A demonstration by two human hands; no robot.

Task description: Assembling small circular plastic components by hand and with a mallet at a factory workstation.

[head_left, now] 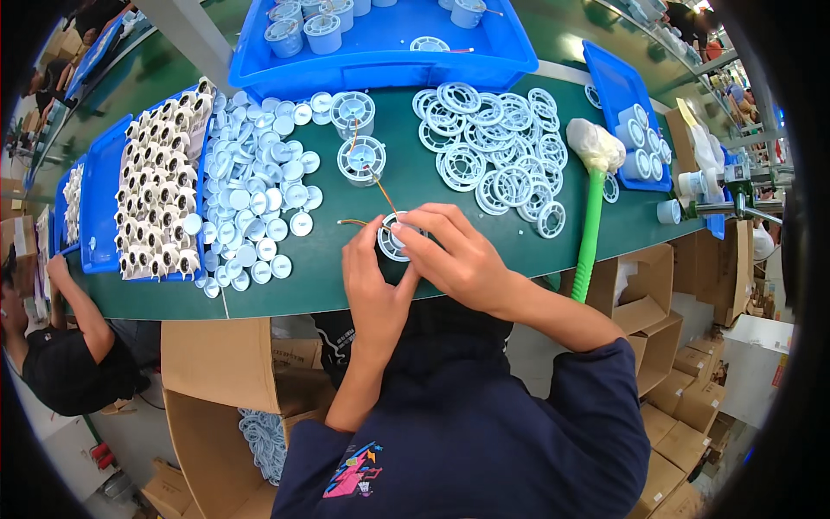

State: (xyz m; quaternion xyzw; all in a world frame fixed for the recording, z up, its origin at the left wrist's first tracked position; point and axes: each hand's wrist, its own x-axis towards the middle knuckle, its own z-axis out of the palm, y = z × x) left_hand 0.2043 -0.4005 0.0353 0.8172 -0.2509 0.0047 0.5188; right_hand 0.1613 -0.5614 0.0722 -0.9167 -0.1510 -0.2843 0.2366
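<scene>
Near the front edge of the green table, both my hands close round a light-blue cup-shaped plastic housing (390, 248) with a spoked round top. My left hand (372, 281) grips its left side, thumb and fingers round it. My right hand (458, 259) pinches at the top from the right; the fingertips hide whatever small thing may be between them. A thin wire (353, 222) with a white plug sticks out to the left. Just beyond stand two similar housings, a nearer one (361, 161) and a farther one (353, 114), with red and yellow wires trailing from them.
Left lie many light-blue round caps (259, 199) and a blue tray (104, 221) of white motor-like parts (160, 186). Spoked rings (497, 138) are heaped right, beside a green hose (589, 233) with a wrapped white end. A blue bin (389, 71) holds housings behind. Another person (73, 363) works left.
</scene>
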